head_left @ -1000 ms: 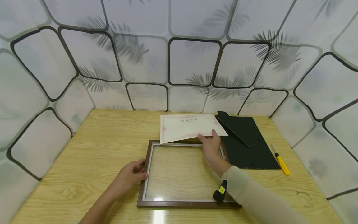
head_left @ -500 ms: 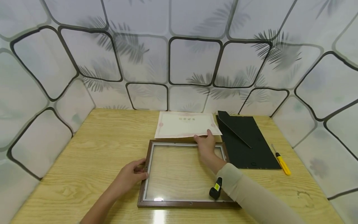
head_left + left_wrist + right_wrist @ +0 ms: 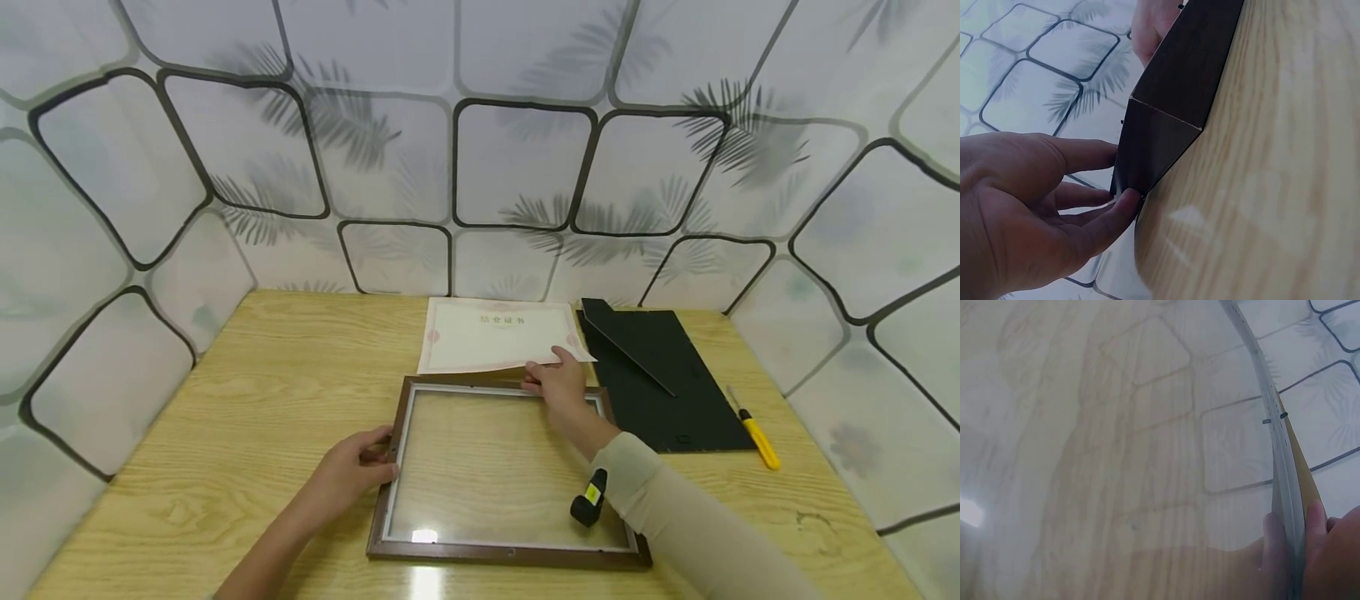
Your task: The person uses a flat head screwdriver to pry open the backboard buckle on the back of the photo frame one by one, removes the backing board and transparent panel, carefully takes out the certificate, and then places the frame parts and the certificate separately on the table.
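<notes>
In the head view my left hand grips the left side of a brown picture frame, thumb on top. The left wrist view shows its thumb and fingers pinching the frame's dark corner. A clear pane lies inside the frame. My right hand reaches across to the far side and pinches the near edge of a white paper certificate with a pink border. Fingertips of that hand also lie right at the frame's far rim, seen close up in the right wrist view.
A black frame backing with its stand strut lies at the right, by the certificate. Beyond it is a screwdriver with a yellow handle. Patterned fabric walls enclose the wooden table at the back and sides.
The certificate has moved back off the frame's far edge, towards the back wall, with my right hand. The frame's near right corner has shifted slightly towards me. My left hand has stayed in place.
</notes>
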Motion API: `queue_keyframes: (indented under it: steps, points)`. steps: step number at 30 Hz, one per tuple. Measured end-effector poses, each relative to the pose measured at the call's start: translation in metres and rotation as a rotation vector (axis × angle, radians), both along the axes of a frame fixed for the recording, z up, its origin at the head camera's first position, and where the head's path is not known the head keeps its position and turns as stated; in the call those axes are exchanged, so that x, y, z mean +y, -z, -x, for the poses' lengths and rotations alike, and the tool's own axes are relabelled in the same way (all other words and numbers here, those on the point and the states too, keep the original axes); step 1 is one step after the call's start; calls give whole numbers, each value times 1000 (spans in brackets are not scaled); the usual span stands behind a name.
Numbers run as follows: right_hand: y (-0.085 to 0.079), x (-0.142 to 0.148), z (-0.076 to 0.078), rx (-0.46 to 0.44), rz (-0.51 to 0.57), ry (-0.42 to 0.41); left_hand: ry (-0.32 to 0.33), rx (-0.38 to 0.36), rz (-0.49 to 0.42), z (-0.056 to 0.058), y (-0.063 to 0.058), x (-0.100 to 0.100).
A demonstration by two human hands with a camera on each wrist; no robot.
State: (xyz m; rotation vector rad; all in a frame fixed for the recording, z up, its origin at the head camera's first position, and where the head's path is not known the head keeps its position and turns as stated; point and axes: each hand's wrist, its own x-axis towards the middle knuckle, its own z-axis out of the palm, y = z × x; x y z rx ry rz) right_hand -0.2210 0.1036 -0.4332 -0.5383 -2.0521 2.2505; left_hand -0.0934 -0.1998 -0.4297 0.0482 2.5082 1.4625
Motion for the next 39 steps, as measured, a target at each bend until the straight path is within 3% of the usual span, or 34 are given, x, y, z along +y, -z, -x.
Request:
queue_keyframes:
  steps: [11, 16, 21, 27, 29, 33, 39]
  points:
    - [-3, 15, 1, -45, 39, -77, -25, -7, 31, -3, -3, 3]
    - [-8, 26, -2, -91, 11, -165, -32, -4, 23, -3, -3, 3]
    - [-24, 45, -14, -88, -191, -243, -33, -7, 18, -3, -3, 4]
    - [-36, 84, -30, 52, -746, -310, -27, -14, 22, -3, -5, 6]
    - [-34, 96, -34, 57, -870, -323, -27, -20, 22, -4, -5, 6]
    - [-26, 111, -41, 25, -934, -363, -24, -23, 15, -5, -6, 5]
    - [-12, 121, -45, 5, -844, -354, -19, -16, 13, -5, -4, 5]
